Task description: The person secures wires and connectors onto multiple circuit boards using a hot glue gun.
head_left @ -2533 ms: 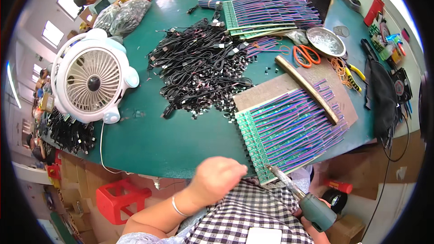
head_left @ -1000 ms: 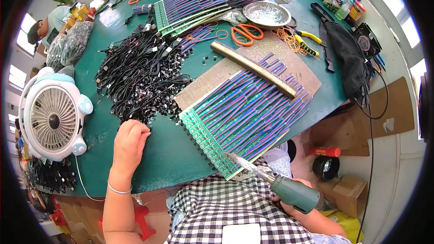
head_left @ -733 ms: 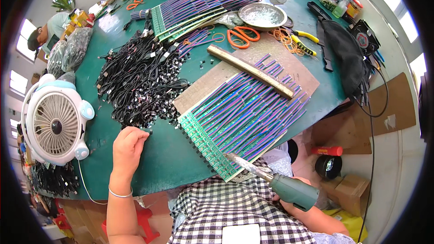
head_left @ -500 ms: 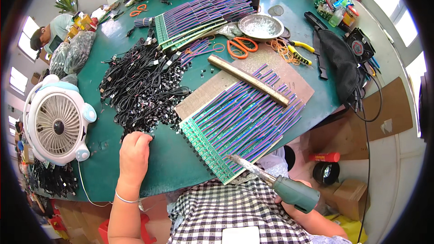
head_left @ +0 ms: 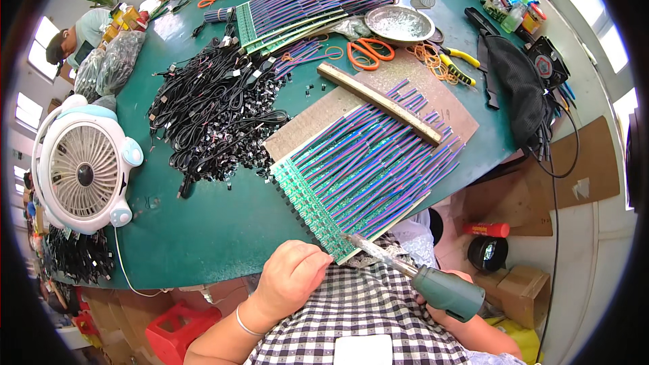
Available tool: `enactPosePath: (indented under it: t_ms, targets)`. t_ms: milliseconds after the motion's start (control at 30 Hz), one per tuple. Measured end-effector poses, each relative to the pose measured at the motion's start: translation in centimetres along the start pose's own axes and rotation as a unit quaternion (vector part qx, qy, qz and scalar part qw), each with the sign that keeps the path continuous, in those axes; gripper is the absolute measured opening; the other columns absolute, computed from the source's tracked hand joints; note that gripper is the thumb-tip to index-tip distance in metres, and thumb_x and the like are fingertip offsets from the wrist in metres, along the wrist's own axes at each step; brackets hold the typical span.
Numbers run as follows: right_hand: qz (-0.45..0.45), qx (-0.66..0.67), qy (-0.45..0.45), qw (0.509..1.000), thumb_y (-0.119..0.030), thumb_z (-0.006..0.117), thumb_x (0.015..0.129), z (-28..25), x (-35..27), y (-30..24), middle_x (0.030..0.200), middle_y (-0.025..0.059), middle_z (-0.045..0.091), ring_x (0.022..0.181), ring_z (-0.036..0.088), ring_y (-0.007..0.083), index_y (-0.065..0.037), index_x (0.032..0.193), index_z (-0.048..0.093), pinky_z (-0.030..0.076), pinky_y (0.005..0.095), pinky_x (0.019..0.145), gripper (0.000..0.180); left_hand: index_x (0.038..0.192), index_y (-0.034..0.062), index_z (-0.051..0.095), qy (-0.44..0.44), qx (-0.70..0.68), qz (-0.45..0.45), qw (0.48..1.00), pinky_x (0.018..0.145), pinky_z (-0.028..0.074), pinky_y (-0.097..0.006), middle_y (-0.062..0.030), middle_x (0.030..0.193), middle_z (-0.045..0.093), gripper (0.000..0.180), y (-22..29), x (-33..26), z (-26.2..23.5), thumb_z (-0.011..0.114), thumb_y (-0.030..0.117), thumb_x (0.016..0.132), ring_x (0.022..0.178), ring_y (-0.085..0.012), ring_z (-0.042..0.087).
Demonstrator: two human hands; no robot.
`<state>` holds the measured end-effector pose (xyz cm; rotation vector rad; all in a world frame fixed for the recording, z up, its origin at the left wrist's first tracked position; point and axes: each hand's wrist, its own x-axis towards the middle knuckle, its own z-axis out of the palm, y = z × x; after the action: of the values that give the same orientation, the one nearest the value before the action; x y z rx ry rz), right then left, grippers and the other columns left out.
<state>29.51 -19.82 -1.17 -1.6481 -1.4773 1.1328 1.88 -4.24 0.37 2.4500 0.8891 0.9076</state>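
My right hand grips the dark green handle of a soldering iron. Its metal tip touches or hovers just above the near end of a green circuit-board panel; I cannot tell which. Rows of blue-and-purple wires run from that panel, weighed down by a wooden bar across their far ends. My left hand is closed in a pinch at the panel's near corner, and whatever it may hold is hidden. Beneath the wires lies a brown board.
Left of the panel spreads a heap of black cables with small connectors. A white fan stands at the left edge. Farther back are more wired panels, orange scissors, a metal dish and yellow-handled pliers.
My left hand has moved from beside the cable heap, rightward and nearer me, to the panel's near corner. The soldering iron stays at nearly the same spot on the panel.
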Motion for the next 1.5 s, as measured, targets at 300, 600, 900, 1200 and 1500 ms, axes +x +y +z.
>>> enactPosePath:
  t_ms: [300,600,900,1200,1500]
  targets:
    - [-0.013,0.005,0.003,1.0,-0.015,0.072,0.069,-0.1,-1.2,0.6,0.095,0.0102,0.071,0.091,0.067,0.0261,-0.004,0.102,0.067,0.05,0.0358,0.089,0.035,0.087,0.0025,0.063,0.019,0.019,0.009,1.0,0.063,0.052,-0.035,-0.0082,0.081,0.061,0.026,-0.2,-0.4,0.2,0.069,-0.003,0.062,0.07,-0.0254,0.061]
    - [-0.109,0.075,0.032,0.991,-0.019,0.072,0.076,1.5,-0.8,0.7,0.097,0.0117,0.071,0.091,0.069,0.0215,0.006,0.118,0.053,0.052,0.0328,0.087,0.052,0.086,0.0035,0.064,0.029,0.022,-0.002,0.999,0.062,0.051,-0.034,-0.0067,0.08,0.061,0.025,-0.4,-0.5,0.4,0.069,-0.002,0.062,0.068,-0.0234,0.061]
    - [-0.213,-0.109,0.033,0.97,-0.015,0.069,0.079,0.5,1.1,-1.9,0.103,0.013,0.07,0.093,0.069,0.0224,0.003,0.12,0.053,0.053,0.0318,0.087,0.047,0.085,0.0035,0.064,0.03,0.017,0.002,0.999,0.059,0.051,-0.033,-0.0064,0.079,0.061,0.025,-0.5,-0.4,0.3,0.069,-0.002,0.061,0.067,-0.0228,0.06]
    - [-0.261,-0.163,0.002,0.952,-0.005,0.057,0.088,0.9,0.5,-0.4,0.109,0.0151,0.068,0.094,0.069,0.0245,0.003,0.117,0.057,0.054,0.0298,0.085,0.029,0.084,0.0037,0.064,0.028,0.013,0.004,1.0,0.059,0.051,-0.033,-0.0063,0.079,0.061,0.025,-0.7,-0.4,0.4,0.069,-0.002,0.061,0.067,-0.023,0.06]
    - [-0.188,-0.146,-0.038,0.971,-0.006,0.061,0.086,0.5,0.1,-1.1,0.105,0.0149,0.069,0.089,0.069,0.0229,0.002,0.112,0.059,0.056,0.0304,0.08,0.027,0.084,0.0039,0.064,0.028,0.008,0.007,1.0,0.059,0.051,-0.033,-0.0063,0.079,0.06,0.025,-0.8,-0.3,0.3,0.07,-0.002,0.061,0.067,-0.023,0.06]
